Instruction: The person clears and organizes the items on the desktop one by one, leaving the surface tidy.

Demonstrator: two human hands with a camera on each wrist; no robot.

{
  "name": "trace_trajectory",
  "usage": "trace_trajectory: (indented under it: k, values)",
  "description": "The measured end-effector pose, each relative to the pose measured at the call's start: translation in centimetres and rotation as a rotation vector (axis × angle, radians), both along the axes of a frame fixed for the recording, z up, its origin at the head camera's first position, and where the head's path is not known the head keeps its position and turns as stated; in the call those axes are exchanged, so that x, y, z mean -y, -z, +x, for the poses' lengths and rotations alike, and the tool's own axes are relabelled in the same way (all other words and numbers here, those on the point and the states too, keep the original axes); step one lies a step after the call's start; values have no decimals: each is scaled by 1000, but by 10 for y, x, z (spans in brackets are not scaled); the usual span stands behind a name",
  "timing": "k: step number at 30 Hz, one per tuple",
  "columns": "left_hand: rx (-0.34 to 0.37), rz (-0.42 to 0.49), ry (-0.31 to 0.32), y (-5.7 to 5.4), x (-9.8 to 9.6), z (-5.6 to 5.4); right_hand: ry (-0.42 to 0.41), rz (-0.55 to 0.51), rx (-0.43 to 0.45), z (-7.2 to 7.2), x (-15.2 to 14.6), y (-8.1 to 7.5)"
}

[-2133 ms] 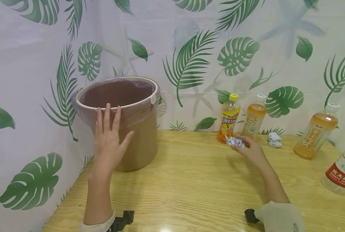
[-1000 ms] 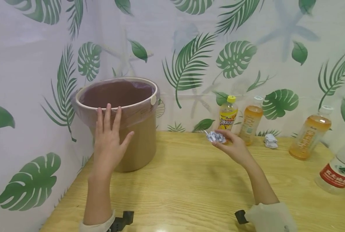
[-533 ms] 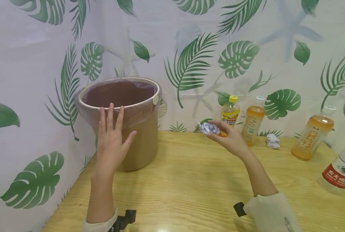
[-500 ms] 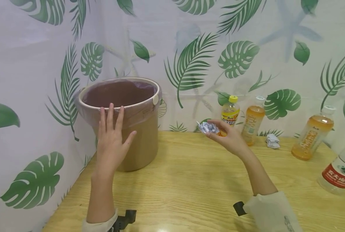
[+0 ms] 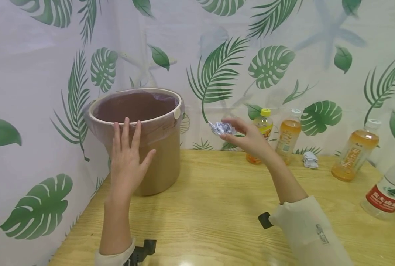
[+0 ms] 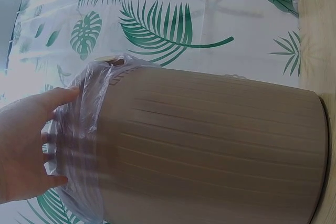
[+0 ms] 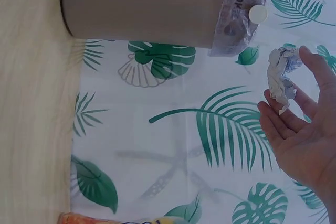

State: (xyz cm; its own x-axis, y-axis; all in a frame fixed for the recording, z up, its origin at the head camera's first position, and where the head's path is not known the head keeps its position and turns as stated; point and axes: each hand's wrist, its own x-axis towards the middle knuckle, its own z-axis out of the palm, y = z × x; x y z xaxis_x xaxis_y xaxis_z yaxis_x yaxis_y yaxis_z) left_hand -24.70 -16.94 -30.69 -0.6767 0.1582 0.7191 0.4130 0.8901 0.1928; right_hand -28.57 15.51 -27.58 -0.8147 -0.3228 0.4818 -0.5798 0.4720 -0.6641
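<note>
Wood-grain table [image 5: 210, 210]: bin [image 5: 164, 159] at left, four bottles [image 5: 354, 153], crumpled paper [image 5: 310, 160] at right

Wht wall [image 5: 177, 29] w/ grn leaf print [image 5: 272, 66], lt wood-grain tbl [image 5: 210, 207].

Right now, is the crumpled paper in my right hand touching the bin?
Apart. The head view shows leafy backdrop plainly between the bin and the crumpled paper in your right hand.
</note>
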Motion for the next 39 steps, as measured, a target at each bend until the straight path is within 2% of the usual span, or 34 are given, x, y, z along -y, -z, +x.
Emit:
trace_trajectory:
  k: [7,13,19,20,24,28,39]
  values:
    - [13,-9,-2,0,-1,0,24,37,17,0,21,-22]
    - [7,-2,1,-1,-1,0,0,53,17,-2,45,-45]
    - [7,0,-2,-2,-1,1,-30,75,18,-15,67,-63]
    - [6,0,-3,-2,-1,2,-39,76,11,-20,70,-63]
    - [8,-3,-6,-1,0,2,-77,63,1,-25,88,-71]
    - [15,-6,-7,-1,0,2,-79,54,-6,-32,105,-74]
    - [22,-12,-3,-2,1,1,-20,12,-48,-50,138,-65]
